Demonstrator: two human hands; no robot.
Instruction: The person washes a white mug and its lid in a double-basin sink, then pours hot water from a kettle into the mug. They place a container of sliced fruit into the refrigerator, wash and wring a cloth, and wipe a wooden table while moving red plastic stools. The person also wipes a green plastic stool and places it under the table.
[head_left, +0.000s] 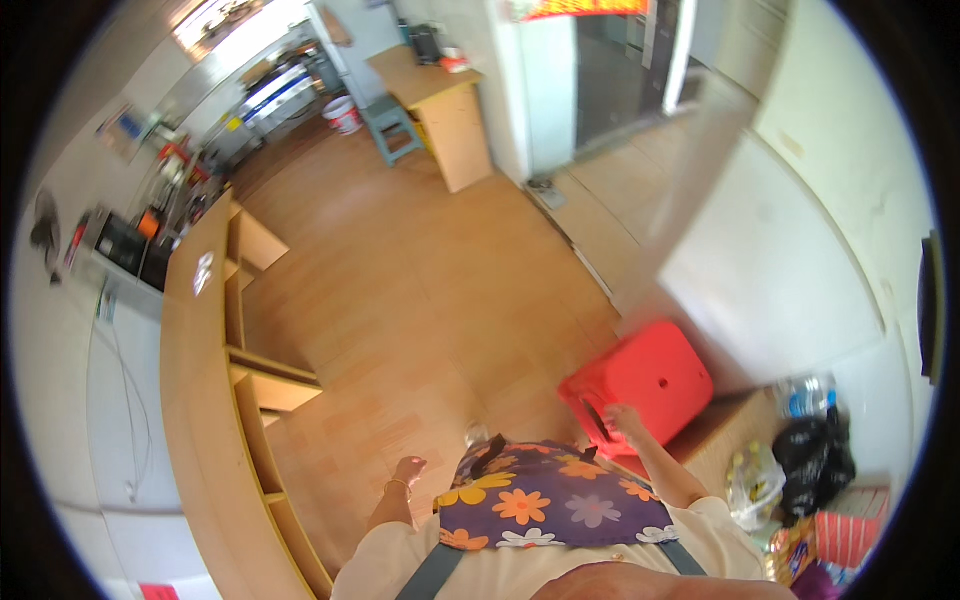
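My left hand (409, 469), with a bracelet at the wrist, hangs beside my flowered apron (540, 499) above the wood-look floor (420, 300). No object shows in it, and its fingers look loosely curled. On the other side of the apron, my right hand (621, 420) appears in front of the stacked red plastic stools (652, 375). Whether it touches them cannot be told. Its fingers are bent and blurred, with nothing visible in them.
A long wooden counter (199, 360) with shelves runs along the left. Ahead are a wooden desk (420, 75), a grey-green stool (391, 127) and a bucket (343, 115). A doorway opens at upper right. Bags, including a black plastic bag (814, 457), lie at lower right.
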